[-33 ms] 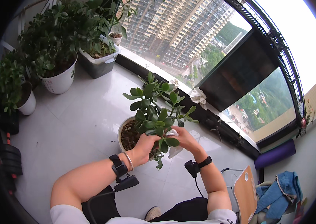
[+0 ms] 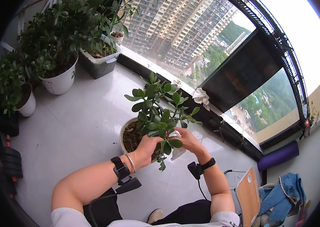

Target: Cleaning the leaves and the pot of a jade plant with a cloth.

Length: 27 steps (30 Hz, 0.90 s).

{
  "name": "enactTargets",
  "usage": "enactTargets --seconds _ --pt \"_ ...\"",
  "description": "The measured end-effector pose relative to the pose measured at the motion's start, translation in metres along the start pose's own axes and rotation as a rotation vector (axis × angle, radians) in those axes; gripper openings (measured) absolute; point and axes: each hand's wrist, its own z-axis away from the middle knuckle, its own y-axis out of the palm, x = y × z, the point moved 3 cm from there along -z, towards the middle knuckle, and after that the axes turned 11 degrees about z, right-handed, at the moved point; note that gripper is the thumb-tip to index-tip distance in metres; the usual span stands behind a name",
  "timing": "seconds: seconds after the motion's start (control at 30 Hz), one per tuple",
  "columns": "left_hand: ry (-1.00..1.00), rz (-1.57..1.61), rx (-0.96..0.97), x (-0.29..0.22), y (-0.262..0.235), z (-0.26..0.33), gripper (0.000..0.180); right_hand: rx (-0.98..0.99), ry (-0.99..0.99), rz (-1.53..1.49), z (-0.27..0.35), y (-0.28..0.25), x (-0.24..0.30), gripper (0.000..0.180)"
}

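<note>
A jade plant [image 2: 152, 113] with thick green leaves grows in a round light pot [image 2: 122, 137] of brown soil on the floor before me. Over the pot's near side, my left hand [image 2: 145, 150] is closed at the lower leaves, its thumb and fingertips pinching among them; leaves partly cover what they grip, apparently a leaf. Across from it, my right hand [image 2: 188, 140] is closed on a crumpled white tissue [image 2: 177, 152], part of which hangs down below the fingers. The tissue lies against the leaves near my left fingertips.
Potted plants in a white pot [image 2: 58, 84] and a grey tub [image 2: 101, 64] stand far left, above dumbbells [image 2: 10, 160]. Another crumpled tissue [image 2: 201, 97] lies on the window ledge. At right are a purple roll [image 2: 279, 156], a wooden folding stool [image 2: 249, 196] and blue cloth [image 2: 283, 196].
</note>
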Motion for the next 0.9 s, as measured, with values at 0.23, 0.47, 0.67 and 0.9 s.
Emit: enactTargets --seconds 0.23,0.47,0.67,0.9 --pt "-0.075 0.029 -0.008 -0.002 -0.007 0.006 0.019 0.122 0.046 0.078 0.016 -0.007 0.018 0.026" --pt "-0.068 0.023 0.024 -0.009 0.011 0.002 0.020 -0.040 -0.056 0.028 0.001 -0.009 -0.012 0.029" --pt "-0.036 -0.040 0.013 -0.010 -0.003 -0.009 0.017 0.017 -0.022 -0.076 0.006 -0.015 -0.013 0.028" --pt "-0.013 -0.112 0.034 -0.007 0.002 0.000 0.020 -0.109 0.060 -0.211 0.049 -0.044 -0.023 0.023"
